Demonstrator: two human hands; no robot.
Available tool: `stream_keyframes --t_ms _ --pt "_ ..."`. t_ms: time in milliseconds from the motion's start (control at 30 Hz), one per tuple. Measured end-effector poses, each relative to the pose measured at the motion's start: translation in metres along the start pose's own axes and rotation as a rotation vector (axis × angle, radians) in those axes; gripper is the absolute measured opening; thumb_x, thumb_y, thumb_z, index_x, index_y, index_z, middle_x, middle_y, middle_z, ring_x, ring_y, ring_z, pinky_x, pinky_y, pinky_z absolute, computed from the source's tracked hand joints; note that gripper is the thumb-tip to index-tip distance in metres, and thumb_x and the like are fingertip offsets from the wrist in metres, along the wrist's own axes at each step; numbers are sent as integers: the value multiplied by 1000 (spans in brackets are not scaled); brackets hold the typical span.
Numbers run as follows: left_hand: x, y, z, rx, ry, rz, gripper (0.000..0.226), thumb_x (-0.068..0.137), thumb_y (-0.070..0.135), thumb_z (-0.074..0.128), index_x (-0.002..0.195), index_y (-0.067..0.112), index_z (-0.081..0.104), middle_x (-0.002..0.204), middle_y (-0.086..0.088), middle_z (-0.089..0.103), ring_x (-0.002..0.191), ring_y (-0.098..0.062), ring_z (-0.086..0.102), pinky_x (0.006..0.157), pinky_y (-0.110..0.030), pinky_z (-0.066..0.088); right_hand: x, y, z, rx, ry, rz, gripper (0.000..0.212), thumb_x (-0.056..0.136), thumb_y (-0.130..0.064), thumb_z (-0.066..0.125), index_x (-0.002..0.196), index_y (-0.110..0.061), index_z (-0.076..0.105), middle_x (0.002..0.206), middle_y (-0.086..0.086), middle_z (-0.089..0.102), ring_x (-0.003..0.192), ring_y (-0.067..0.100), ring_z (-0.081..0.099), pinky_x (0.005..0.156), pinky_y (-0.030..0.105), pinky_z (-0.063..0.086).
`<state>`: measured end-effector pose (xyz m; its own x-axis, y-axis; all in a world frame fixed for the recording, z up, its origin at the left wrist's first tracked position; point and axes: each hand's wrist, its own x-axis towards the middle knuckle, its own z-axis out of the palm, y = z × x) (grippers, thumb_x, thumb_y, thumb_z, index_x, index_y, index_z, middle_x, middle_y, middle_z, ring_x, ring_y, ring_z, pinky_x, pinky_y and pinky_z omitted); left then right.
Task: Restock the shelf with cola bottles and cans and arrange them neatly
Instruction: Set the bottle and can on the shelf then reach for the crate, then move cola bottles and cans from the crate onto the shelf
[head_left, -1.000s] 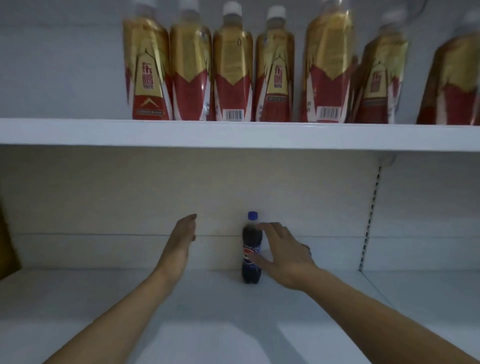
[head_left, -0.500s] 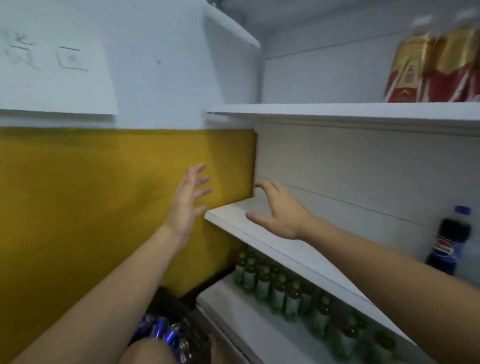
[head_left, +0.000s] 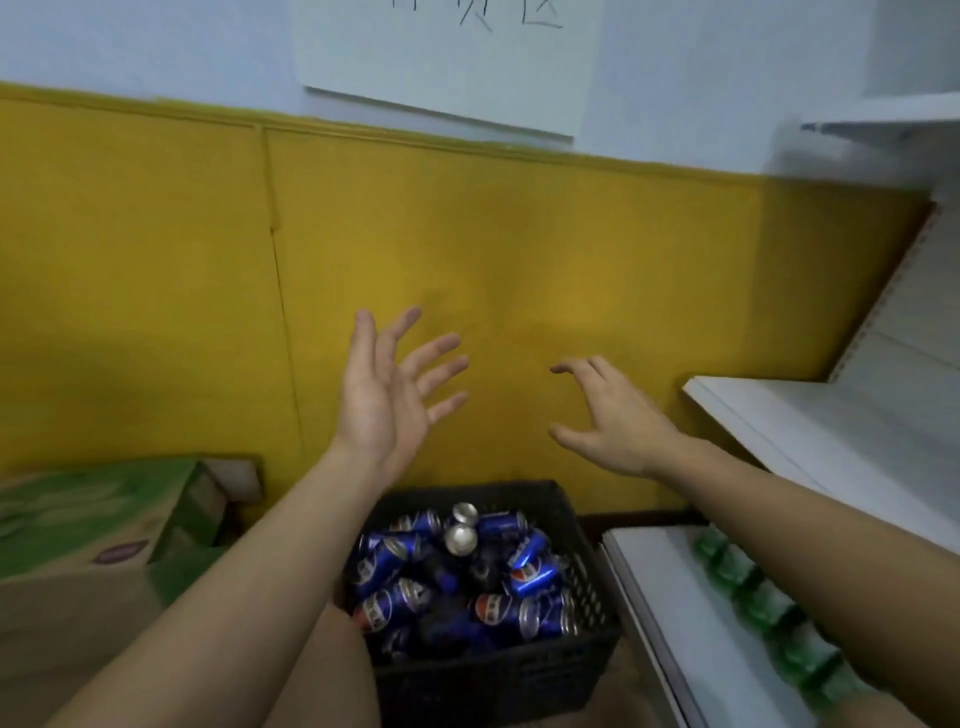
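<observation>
A black plastic crate (head_left: 587, 587) stands on the floor below my hands, filled with several blue cola cans (head_left: 530, 574) and dark cola bottles (head_left: 441, 571) lying jumbled. My left hand (head_left: 387, 395) hovers above the crate with its palm turned right and fingers spread, holding nothing. My right hand (head_left: 615, 423) hangs beside it, palm down, fingers loosely bent and empty. The white shelf (head_left: 810, 415) juts in at the right edge. The cola bottle placed earlier is out of view.
A yellow and white wall fills the background, with a white paper sign (head_left: 447, 57) on it. Green and brown cardboard boxes (head_left: 88, 545) sit at the lower left. Green bottles (head_left: 753, 592) line the lower shelf (head_left: 644, 571) at the right.
The view has swung left and down from the shelf to the crate. My right hand let go of the cola bottle on the shelf, and both hands moved over the crate.
</observation>
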<state>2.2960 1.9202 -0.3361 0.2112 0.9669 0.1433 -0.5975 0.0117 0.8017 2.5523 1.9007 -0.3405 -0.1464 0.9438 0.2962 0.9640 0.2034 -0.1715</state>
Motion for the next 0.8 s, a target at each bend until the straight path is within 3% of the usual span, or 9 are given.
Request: stream_keyframes --t_ms 167,367,467,600,700,800 --pt "30 -57 -27 55 79 -107 68 95 75 25 145 35 48 131 -10 67 120 -31 65 105 -57 43 21 32 69 114 -78 -15 69 89 -49 65 147 -29 34 145 -3 38 130 17 45 102 38 47" --pt "79 -143 -75 129 184 -345 72 94 76 24 148 33 44 131 -11 67 121 -33 63 96 -55 49 29 83 167 181 -217 32 65 92 -48 64 146 -30 33 137 -7 40 114 17 53 88 36 53" --pt "102 -166 -104 273 171 -435 75 94 77 21 150 33 42 134 -11 64 122 -34 62 100 -57 47 20 101 223 170 -350 66 67 94 -42 65 150 -25 32 141 -2 38 118 22 52 87 32 47" --pt "110 -180 -156 352 193 -518 78 92 80 21 149 32 44 135 -11 64 121 -32 63 104 -57 45 30 89 276 166 -507 -15 65 97 -41 62 152 -25 30 147 2 37 116 24 54 92 39 50" --pt "110 -180 -174 381 175 -524 76 92 79 20 148 33 45 132 -10 67 119 -31 65 98 -52 50 29 71 305 180 -575 -91 59 96 -49 58 145 -24 37 133 5 51 114 27 55 91 44 50" --pt "110 -189 -180 472 144 -555 73 96 74 21 146 28 47 128 -12 68 114 -32 68 89 -45 51 15 47 336 250 -757 -111 56 95 -61 50 138 -26 38 120 7 62 108 31 61 87 43 51"
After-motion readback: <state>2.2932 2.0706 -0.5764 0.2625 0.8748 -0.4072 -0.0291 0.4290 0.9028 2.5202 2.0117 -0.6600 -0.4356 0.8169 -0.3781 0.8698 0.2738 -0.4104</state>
